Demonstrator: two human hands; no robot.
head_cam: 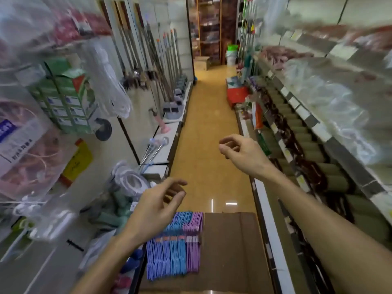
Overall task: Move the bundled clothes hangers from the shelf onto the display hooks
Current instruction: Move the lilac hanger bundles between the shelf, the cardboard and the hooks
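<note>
A stack of flat plastic clothes hangers in blue, violet and pink-purple (176, 245), banded across the middle with small paper labels, lies on a brown cardboard surface (229, 247) low in the view. The stack sits against the cardboard's left edge and reaches close to its far edge; the right half of the cardboard is bare. The hangers stand on edge, packed side by side, so their long axis runs from the near edge of the cardboard toward its far edge, along the line of the aisle. The blue and violet ones make up the left part of the stack, the pink-purple ones the right. Which end carries the hooks cannot be told through the blur.

The left hand (157, 205) hangs above the far left corner of the stack, fingers loosely curled and spread, gripping nothing; it appears clear of the hangers, though whether it touches them is uncertain. The right hand (239, 151) is raised well apart from the stack, farther along and to the right, over the tan shop floor (203, 128), with thumb and forefinger drawn near each other and nothing between them.

White shelving with hanging packaged goods (63, 98) lines the left side, and shelves of wrapped stock (318, 107) line the right.
</note>
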